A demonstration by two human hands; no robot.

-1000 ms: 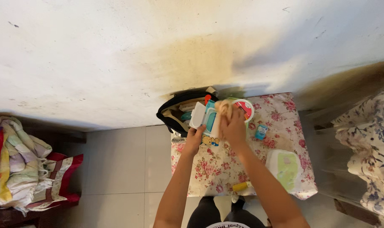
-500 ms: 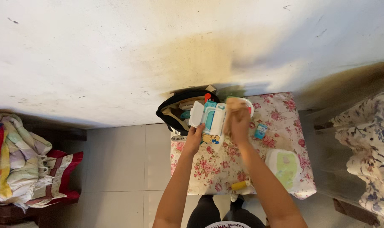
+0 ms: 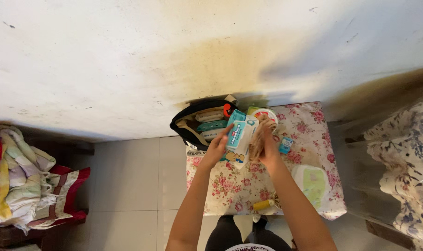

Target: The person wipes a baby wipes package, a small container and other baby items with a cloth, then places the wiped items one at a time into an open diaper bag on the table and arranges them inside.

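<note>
My left hand (image 3: 214,148) holds a white and teal pack of wet wipes (image 3: 239,135) above the floral-clothed table (image 3: 309,125); its flip lid looks shut. My right hand (image 3: 267,145) grips a beige crumpled wipe or cloth (image 3: 259,139) right beside the pack. An open black bag (image 3: 193,122) stands at the table's far left corner, just beyond my left hand, with packets and a red-capped item inside.
On the table lie a round red and white container (image 3: 266,114), a small blue box (image 3: 286,145), a folded green and white diaper (image 3: 312,183) and a yellow tube (image 3: 263,205). A pile of cloth bags (image 3: 20,179) sits at left on the tiled floor. A floral-covered piece stands at right.
The wipes pack's white lid, flipped open before, now looks closed. My right hand has come down with the beige cloth from above the pack to beside it.
</note>
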